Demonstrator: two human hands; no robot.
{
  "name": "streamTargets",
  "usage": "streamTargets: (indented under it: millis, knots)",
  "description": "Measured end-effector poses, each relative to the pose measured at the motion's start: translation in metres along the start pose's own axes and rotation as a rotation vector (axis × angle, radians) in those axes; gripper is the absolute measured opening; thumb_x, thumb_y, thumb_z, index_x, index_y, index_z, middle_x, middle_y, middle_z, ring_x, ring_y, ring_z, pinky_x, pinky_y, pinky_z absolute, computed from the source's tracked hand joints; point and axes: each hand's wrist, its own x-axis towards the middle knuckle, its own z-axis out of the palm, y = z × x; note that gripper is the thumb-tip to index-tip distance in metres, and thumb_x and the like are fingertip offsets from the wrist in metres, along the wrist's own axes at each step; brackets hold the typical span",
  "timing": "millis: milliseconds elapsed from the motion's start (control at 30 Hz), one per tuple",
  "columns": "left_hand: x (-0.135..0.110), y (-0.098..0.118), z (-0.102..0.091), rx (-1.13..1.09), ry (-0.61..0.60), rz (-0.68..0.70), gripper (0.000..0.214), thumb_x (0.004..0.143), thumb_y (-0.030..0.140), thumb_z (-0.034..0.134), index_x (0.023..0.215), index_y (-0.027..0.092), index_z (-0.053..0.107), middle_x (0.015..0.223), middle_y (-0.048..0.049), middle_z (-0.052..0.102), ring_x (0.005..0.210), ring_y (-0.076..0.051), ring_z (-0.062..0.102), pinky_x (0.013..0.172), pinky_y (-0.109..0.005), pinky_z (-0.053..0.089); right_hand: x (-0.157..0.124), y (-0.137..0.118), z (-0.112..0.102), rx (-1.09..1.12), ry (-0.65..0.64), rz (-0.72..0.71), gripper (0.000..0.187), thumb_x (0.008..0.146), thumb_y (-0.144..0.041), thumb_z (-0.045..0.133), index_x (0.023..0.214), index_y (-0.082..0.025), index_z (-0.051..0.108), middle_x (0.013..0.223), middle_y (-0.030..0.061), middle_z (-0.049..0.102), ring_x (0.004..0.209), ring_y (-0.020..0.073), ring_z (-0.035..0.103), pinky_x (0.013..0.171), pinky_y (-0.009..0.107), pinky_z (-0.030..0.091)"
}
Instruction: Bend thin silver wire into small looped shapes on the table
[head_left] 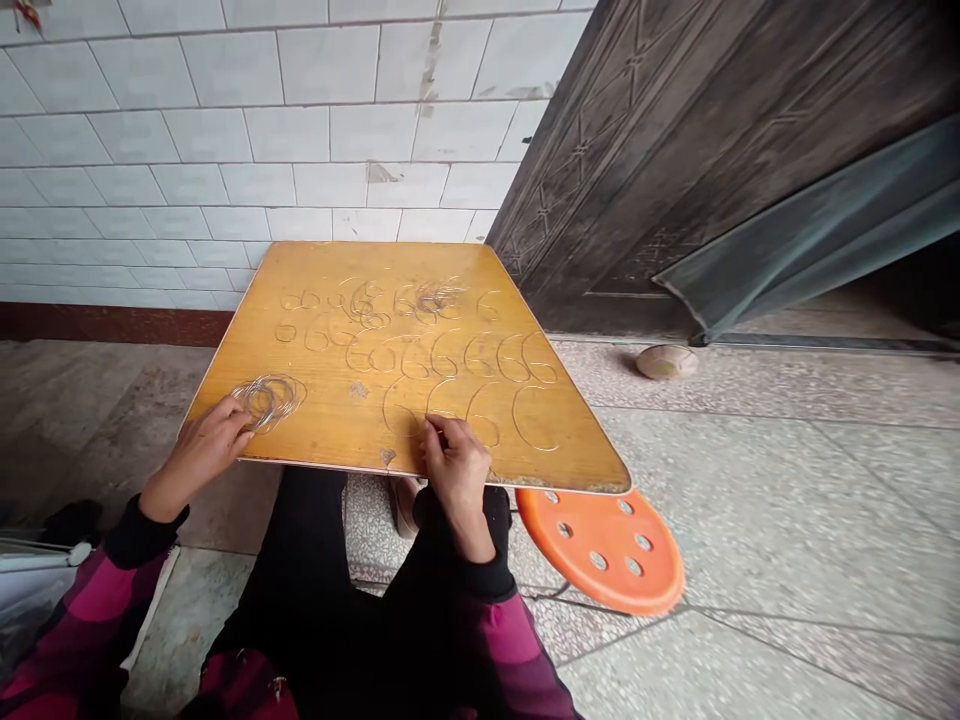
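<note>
On the left of the wooden table [322,438], your left hand [214,440] has its fingertips against one coil of wire [268,402]; whether they grip it can't be told. It should be light, springy and prone to snagging, so take one outer strand at its edge. Toward the right, your right hand [457,470] seems to pinch one curved wire [429,397] within a near row of four; farther back, the wire tangle [433,298] is too dense to count.

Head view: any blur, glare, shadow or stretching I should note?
In the head view, light is soft, though the doorway falls dark; in the head view, the floor looks smeared toward the right edge; in the head view, the orange stool looks stretched; in the head view, strands of the far wire tangle run together.
</note>
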Motion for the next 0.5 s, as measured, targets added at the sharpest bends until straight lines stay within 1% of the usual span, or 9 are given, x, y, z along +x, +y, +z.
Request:
streamTargets:
  millis: [133,233,367,500]
  knots:
    - [0.004,0.002,0.007,0.168,-0.065,0.075,0.017,0.085,0.021,0.048,0.08,0.02,0.064,0.094,-0.0081,0.059,0.076,-0.021,0.055,0.065,-0.032,0.039,0.0,-0.001,0.001,-0.008,0.005,-0.008,0.028,0.091,-0.031,0.047,0.093,-0.016,0.07,0.084,0.0095,0.07,0.076,0.02,0.065,0.07,0.031,0.05]
    - [0.007,0.004,0.013,0.198,-0.057,0.116,0.016,0.085,0.019,0.049,0.077,0.021,0.062,0.09,-0.0089,0.058,0.071,-0.021,0.052,0.06,-0.033,0.034,0.0,-0.001,0.001,-0.008,0.003,-0.002,0.027,0.091,-0.031,0.047,0.093,-0.016,0.07,0.085,0.0095,0.07,0.077,0.0203,0.065,0.071,0.032,0.05]
    - [0.01,0.005,0.016,0.198,-0.039,0.123,0.019,0.086,0.017,0.046,0.072,0.02,0.058,0.084,-0.0092,0.057,0.065,-0.021,0.05,0.057,-0.035,0.031,0.0,-0.001,0.0,-0.005,0.003,-0.002,0.027,0.091,-0.031,0.046,0.092,-0.016,0.069,0.085,0.0095,0.07,0.077,0.02,0.065,0.071,0.031,0.05]
    - [0.012,0.003,0.017,0.335,-0.055,0.188,0.02,0.087,0.017,0.044,0.073,0.02,0.058,0.084,-0.0089,0.058,0.066,-0.02,0.051,0.056,-0.034,0.031,0.0,0.0,0.001,-0.001,0.005,-0.002,0.028,0.092,-0.031,0.047,0.093,-0.016,0.07,0.085,0.0099,0.07,0.077,0.0199,0.065,0.07,0.031,0.05]
